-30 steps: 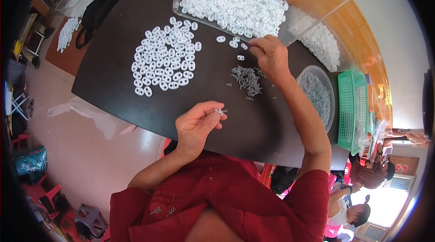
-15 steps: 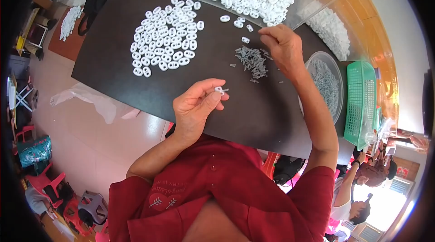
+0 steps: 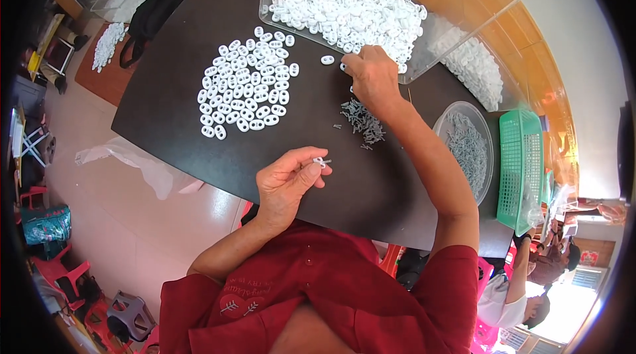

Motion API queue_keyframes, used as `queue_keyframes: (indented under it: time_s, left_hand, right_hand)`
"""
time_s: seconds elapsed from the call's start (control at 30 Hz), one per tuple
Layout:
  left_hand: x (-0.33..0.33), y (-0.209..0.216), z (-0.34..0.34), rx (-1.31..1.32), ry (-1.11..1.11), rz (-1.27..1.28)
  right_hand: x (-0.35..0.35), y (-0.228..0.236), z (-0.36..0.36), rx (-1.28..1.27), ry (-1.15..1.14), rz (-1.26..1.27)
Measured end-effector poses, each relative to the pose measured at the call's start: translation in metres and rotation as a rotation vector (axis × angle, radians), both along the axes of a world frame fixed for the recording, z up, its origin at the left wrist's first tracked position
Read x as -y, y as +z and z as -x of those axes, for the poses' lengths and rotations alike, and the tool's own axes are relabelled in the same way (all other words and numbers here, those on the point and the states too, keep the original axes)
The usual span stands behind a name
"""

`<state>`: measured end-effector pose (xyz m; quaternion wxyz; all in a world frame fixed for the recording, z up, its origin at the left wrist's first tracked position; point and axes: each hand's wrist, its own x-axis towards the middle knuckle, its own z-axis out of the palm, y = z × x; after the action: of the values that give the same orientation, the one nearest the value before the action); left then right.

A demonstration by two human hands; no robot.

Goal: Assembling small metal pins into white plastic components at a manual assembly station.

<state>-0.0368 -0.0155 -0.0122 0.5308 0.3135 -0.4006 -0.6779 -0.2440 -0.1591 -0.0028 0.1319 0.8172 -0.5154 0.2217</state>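
Between the thumb and fingers of my left hand [image 3: 286, 181] is a small white two-holed plastic piece [image 3: 321, 162], with a thin grey screw-like pin sticking out of it. My right hand [image 3: 376, 82] reaches over the table, fingers bent together, its fingertips at a loose white piece [image 3: 342, 67]. Whether they grip it is hidden. Another loose white piece [image 3: 327, 60] lies just left of those fingertips. Below the right hand is a small heap of grey pins [image 3: 363, 123], partly covered by the wrist. A large spread of white two-holed pieces [image 3: 245, 85] lies to the left.
At the far side a clear plastic box [image 3: 301, 35] holds many white pieces. A round clear tub [image 3: 491, 132] of grey pins stands at the right, beside a green basket [image 3: 520, 175]. Another person [image 3: 507, 294] is at the lower right. A black bag [image 3: 156, 16] lies far left.
My right hand has moved left and toward the loose white pieces near the box. My left hand keeps its pinch on the white piece. The whole view has shifted slightly.
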Motion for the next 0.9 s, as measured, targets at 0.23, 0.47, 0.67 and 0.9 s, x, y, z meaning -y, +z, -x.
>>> queue_keyframes:
  time_s: [0.23, 0.47, 0.67, 0.9]
  left_hand:
    - [0.000, 0.002, 0.001, -0.031, -0.013, -0.004]
    - [0.001, 0.001, 0.000, -0.014, 0.030, 0.010]
    - [0.002, 0.011, 0.001, -0.035, 0.021, -0.018]
    - [-0.005, 0.019, 0.007, -0.059, 0.010, 0.021]
  right_hand:
    - [-0.016, 0.015, -0.002, 0.155, 0.057, -0.124]
    - [-0.075, 0.054, -0.003, 1.126, 0.028, -0.852]
    - [-0.117, 0.054, -0.015, 1.308, 0.001, -0.926]
    - [-0.139, 0.050, -0.026, 1.378, 0.118, -0.901]
